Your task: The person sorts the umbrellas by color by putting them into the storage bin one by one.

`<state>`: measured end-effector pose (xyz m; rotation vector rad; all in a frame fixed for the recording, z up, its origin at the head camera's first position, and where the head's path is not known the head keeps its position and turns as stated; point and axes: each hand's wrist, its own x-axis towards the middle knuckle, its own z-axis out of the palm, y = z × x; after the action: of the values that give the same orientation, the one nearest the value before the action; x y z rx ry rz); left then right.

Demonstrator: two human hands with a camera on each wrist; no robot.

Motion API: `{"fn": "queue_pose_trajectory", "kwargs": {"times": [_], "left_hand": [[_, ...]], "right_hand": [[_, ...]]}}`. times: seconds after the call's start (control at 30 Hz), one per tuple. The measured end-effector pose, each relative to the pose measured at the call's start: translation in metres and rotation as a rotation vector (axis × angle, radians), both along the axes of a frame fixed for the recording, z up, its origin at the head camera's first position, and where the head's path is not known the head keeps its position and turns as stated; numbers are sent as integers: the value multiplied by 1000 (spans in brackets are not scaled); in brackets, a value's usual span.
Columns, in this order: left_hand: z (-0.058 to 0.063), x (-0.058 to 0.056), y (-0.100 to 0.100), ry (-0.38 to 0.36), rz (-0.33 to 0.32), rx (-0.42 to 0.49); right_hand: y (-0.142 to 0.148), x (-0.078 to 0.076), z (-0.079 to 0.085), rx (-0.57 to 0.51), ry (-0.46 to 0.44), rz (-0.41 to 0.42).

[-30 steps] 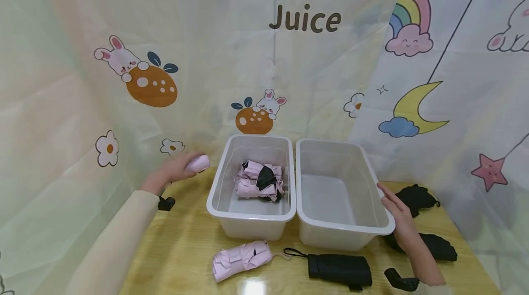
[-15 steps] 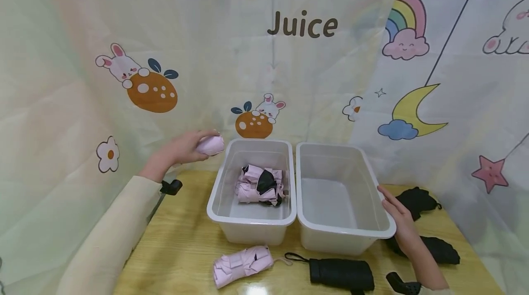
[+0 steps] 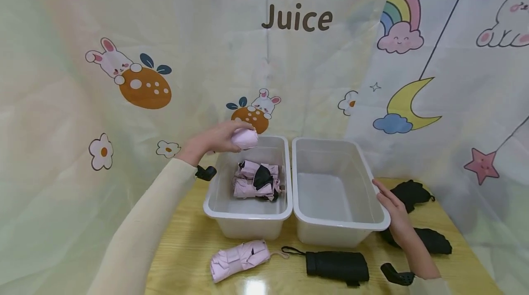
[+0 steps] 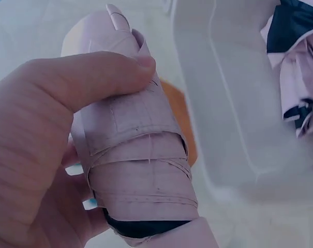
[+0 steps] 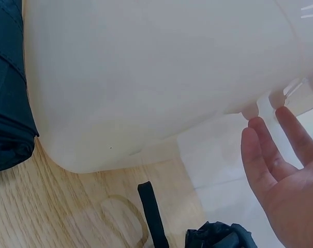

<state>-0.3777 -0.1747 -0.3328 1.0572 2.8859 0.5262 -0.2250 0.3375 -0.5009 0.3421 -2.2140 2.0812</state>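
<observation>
My left hand (image 3: 212,139) grips a rolled-up pink folding umbrella (image 3: 244,139) above the back left corner of the left white bin (image 3: 250,216). In the left wrist view the thumb lies across that umbrella (image 4: 140,170), with fingers behind it. Pink folding umbrellas (image 3: 248,188) with black patches lie piled in the left bin; their exact number is hard to tell. My right hand (image 3: 396,219) rests against the right-hand side of the right white bin (image 3: 343,225), which holds nothing. In the right wrist view its extended fingertips touch the bin's outer wall (image 5: 146,82).
On the wooden table (image 3: 182,258), another pink folding umbrella (image 3: 239,260) lies before the left bin. A black folding umbrella (image 3: 336,266) is before the right bin. Two black folded bundles (image 3: 411,194) lie right of it, partly behind my right arm. A printed curtain (image 3: 198,56) hangs behind.
My left hand has carried the pink umbrella up and rightward, from left of the left bin to above its back corner. The right hand stays at the right bin.
</observation>
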Motion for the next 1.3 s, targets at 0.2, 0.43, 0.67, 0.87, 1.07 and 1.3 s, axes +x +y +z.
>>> {"fn": "queue_pose_trajectory", "kwargs": {"times": [0.2,0.43,0.67,0.87,1.07,1.3], "left_hand": [[-12,-16,22,-29,11,-50],[-40,-27,40,-85,-2,-46],[-72,-37,46,-106,-20,-108],[-94,-48,47,-115,-32,-93],[-107,-50,51,-129,-21,-161],[-107,-53,59,-106,25,-224]], "right_hand": [[1,-4,1,-28,13,5],[-1,-2,2,-16,2,-4],[-2,0,1,-5,-29,-9],[-4,-1,-3,-5,-20,-12],[-5,0,-4,-8,-20,-22],[-6,-1,-2,7,-9,-38]]}}
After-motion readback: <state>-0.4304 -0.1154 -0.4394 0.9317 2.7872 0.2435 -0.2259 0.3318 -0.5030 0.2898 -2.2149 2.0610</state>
